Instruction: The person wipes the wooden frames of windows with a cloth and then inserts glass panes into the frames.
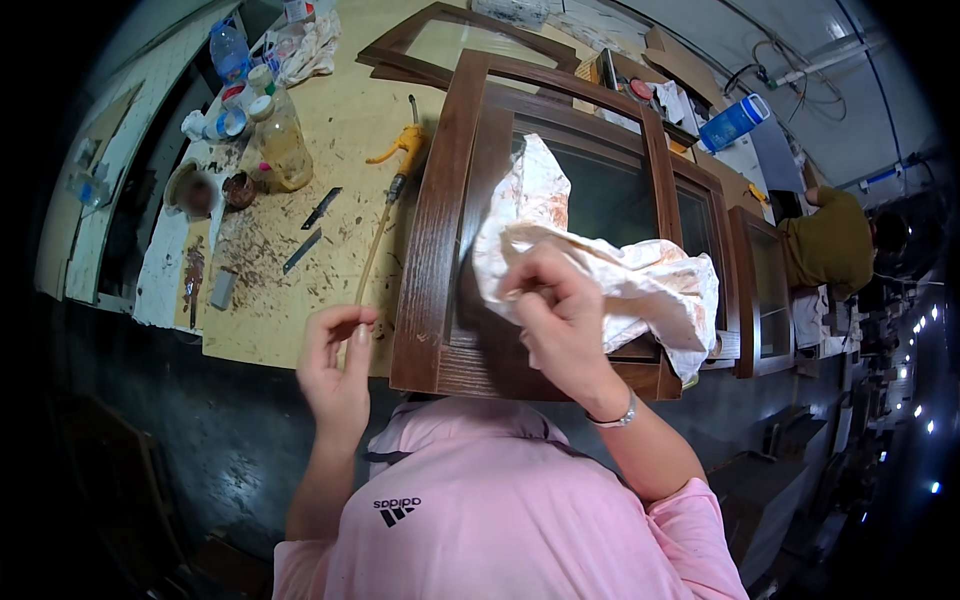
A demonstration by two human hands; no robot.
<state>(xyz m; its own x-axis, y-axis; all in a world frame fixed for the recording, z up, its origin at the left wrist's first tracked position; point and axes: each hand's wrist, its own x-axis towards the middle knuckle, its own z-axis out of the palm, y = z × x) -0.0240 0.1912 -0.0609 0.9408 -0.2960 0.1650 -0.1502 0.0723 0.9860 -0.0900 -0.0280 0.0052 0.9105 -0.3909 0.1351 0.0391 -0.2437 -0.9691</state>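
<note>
A crumpled white cloth (650, 285) with brownish stains lies across a dark brown wooden cabinet door (462, 130) with a glass panel. My right hand (562, 315) is over the cloth's near left part, its fingers curled and pinched on the fabric; the fingertips are partly hidden. Left of the door's near corner, my left hand (337, 370) hovers at the table's front edge, fingers bent and thumb a little apart, with nothing visible in it. Just beyond its fingertips runs the thin hose (372, 262) of a yellow air blow gun (405, 147), which lies beside the door.
On the stained yellowish tabletop (330, 240) are two dark flat blades (320, 208), a small grey block (224, 290) and a plastic jug (283, 145). Further framed doors (410, 40) lie behind and to the right. A blue bottle (735, 122) and another person (828, 243) are at far right.
</note>
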